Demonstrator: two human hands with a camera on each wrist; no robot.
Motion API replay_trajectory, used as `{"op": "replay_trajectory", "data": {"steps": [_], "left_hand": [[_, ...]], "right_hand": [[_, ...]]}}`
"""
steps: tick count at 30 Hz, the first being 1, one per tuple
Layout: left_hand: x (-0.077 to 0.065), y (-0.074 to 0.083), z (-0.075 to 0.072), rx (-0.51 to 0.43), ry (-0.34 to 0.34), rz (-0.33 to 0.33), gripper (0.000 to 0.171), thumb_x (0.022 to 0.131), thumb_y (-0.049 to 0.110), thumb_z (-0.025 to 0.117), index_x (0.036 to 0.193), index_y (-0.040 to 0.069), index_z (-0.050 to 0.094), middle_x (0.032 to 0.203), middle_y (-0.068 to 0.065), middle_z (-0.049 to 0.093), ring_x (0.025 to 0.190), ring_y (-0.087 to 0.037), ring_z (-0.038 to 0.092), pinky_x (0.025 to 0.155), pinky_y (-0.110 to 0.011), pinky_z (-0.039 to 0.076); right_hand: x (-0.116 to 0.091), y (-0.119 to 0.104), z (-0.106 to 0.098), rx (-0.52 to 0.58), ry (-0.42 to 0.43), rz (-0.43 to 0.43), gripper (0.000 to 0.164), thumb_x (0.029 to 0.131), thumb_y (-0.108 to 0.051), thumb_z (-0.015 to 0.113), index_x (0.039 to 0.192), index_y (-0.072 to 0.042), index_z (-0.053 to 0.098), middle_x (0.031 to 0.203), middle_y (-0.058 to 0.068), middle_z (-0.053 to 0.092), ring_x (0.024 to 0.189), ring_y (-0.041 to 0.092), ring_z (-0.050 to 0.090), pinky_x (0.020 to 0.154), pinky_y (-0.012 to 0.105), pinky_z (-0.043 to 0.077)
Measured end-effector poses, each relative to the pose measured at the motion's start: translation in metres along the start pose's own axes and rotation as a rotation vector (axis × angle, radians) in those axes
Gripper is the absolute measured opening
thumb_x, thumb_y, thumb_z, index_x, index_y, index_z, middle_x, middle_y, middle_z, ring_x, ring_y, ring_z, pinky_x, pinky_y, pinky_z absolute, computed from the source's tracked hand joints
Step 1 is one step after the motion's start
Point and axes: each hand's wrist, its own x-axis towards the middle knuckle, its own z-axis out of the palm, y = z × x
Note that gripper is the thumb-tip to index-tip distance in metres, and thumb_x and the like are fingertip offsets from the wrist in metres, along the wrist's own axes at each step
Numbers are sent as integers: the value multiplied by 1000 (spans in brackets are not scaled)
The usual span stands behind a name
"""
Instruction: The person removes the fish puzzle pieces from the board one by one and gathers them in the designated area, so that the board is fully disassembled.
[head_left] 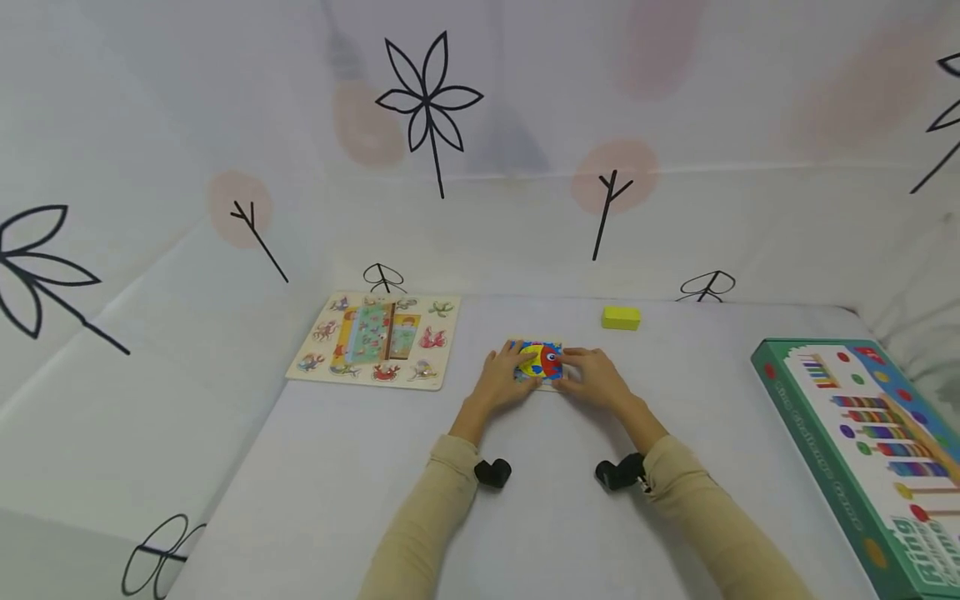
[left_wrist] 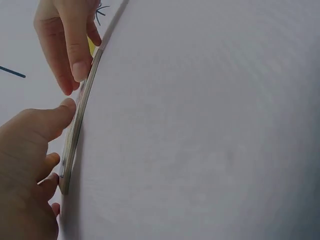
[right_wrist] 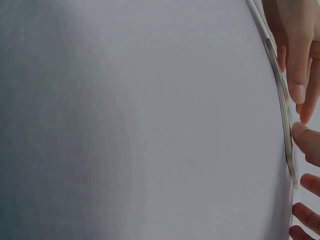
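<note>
We see the fish puzzle [head_left: 548, 368] between both hands, mid-table: left hand [head_left: 498, 380] loosely open, fingers touching its left side; right hand [head_left: 597, 380] likewise at right (yellow block [head_left: 621, 317] sits beyond).

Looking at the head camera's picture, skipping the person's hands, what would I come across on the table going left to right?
Pale board with sea-animal pictures → colorful fish puzzle → yellow block → large green-sided box.
</note>
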Motion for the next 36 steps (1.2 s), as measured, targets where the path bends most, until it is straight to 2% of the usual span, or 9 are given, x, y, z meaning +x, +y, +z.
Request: {"op": "replay_trajectory", "data": {"steps": [7,13,17,22,24,28,30,34,36], "left_hand": [[0,-8,6,7,14,8,50,88,37,59,131,13,57,147,-11,39,140,-28,26,112,-51,20],[0,-8,7,36,8,19,47,90,38,56,132,17,57,147,-11,38,140,-28,25,112,-51,21],[-1,-7,7,45,17,27,44,91,35,55,131,17,57,147,-11,38,140,-29,26,112,-51,21],[-3,-7,7,44,33,35,42,91,32,54,130,16,58,146,-12,40,139,-30,28,111,-52,22],[-3,-7,8,49,35,34,42,91,33,53,130,17,58,146,-12,40,139,-30,28,111,-52,23],[-2,-7,10,50,35,27,42,91,33,53,130,17,58,146,-11,40,139,-29,28,111,-52,22],[-2,-7,10,48,30,24,43,92,33,53,131,17,58,147,-11,39,140,-29,27,112,-52,21],[-2,-6,9,36,24,17,43,92,32,53,131,17,57,147,-12,39,140,-29,26,112,-52,20],[-3,-5,9,34,23,14,43,92,32,54,131,16,58,147,-12,39,140,-30,26,112,-52,19]], "right_hand": [[2,-2,1,-97,-14,-25,36,82,-23,71,110,0,69,120,24,60,104,48,53,86,58,44],[10,-9,-2,-161,-127,-7,35,84,-23,70,112,0,68,119,21,62,106,41,55,92,51,45],[13,-11,-3,-172,-152,-20,36,85,-21,70,114,-1,67,116,18,65,104,37,58,92,48,46],[14,-11,-4,-182,-145,-43,35,82,-19,72,111,-1,68,104,15,70,94,34,64,86,46,50],[15,-12,-5,-180,-156,-38,36,81,-19,73,112,-1,68,94,12,71,84,28,64,81,43,51],[18,-13,-8,-161,-170,-5,39,80,-20,75,113,-1,68,79,7,68,67,19,54,67,35,48],[18,-12,-9,-143,-168,10,39,79,-20,76,111,0,68,81,9,69,68,18,54,68,35,48],[17,-9,-12,-95,-165,27,41,78,-24,77,107,3,69,100,17,70,84,24,62,81,41,50],[17,-7,-13,-65,-168,29,42,77,-26,77,105,5,69,101,18,69,85,25,61,82,43,50]]}}
